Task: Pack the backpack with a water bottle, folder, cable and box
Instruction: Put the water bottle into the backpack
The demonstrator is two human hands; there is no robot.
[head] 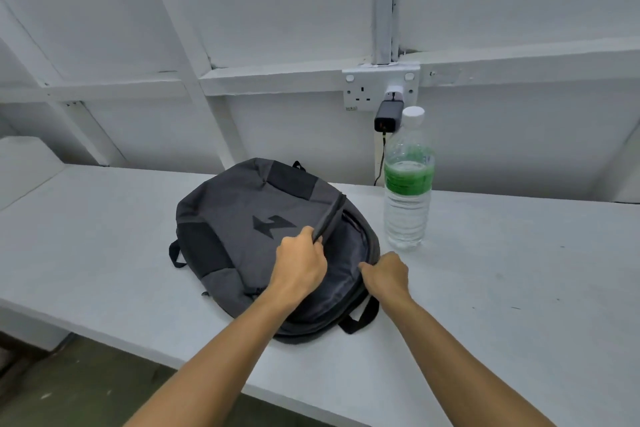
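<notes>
backpack [242, 218] flat on table [502, 270], main flap partly unzipped | left hand [299, 265] fingers curled round flap edge, lifting it | right hand [388, 276] fingers curled on the lower rim by the opening | bottle [408, 184] upright just right of backpack, apart

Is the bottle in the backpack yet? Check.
No, the bottle stands upright on the table, right of the backpack, whose opening both hands hold apart.

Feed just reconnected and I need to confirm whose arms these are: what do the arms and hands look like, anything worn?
Both forearms are bare, with no sleeves in view. The left hand and right hand wear no gloves, and no watch or rings show.
</notes>
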